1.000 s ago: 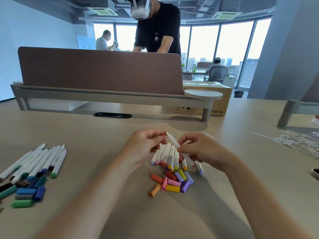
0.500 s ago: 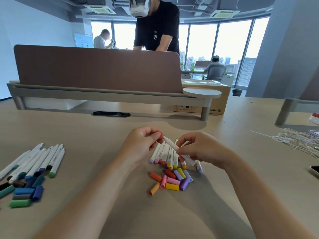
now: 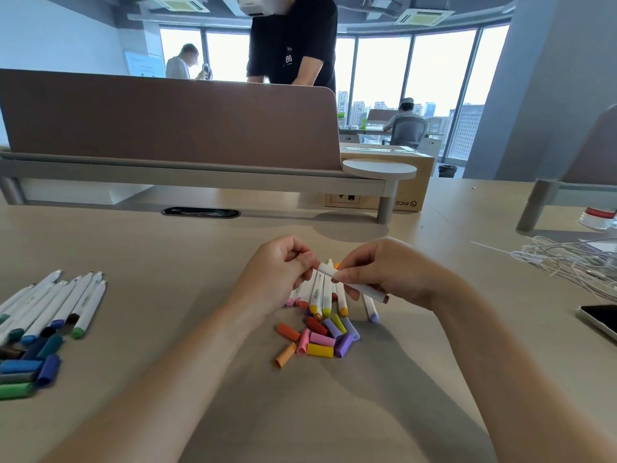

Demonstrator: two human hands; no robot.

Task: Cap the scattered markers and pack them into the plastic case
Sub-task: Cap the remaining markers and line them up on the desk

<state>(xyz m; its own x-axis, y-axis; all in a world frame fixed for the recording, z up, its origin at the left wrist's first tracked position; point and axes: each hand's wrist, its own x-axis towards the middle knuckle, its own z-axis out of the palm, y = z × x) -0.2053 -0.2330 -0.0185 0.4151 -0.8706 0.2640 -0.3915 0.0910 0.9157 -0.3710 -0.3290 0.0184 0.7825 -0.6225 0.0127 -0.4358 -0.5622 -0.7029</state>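
Note:
My right hand (image 3: 390, 272) holds a white marker (image 3: 362, 289) with a brown end, tilted down to the right above the table. My left hand (image 3: 280, 275) pinches the marker's upper left end with curled fingers; what it holds there is hidden. Below the hands lie several white uncapped markers (image 3: 320, 295) with warm-coloured ends. In front of them sits a heap of loose caps (image 3: 320, 337) in orange, pink, yellow, red and purple. At the far left lie several more white markers (image 3: 56, 305) with blue and green ends, and dark caps (image 3: 26, 369). No plastic case is in view.
A brown desk divider (image 3: 173, 118) on a grey shelf runs across the back, with a cardboard box (image 3: 410, 182) behind it. White cables (image 3: 574, 262) and a phone (image 3: 601, 320) lie at the right. A person in black stands beyond the divider.
The marker has tilted flatter and shifted slightly right; my left hand has closed in on its upper end. The head camera has moved closer.

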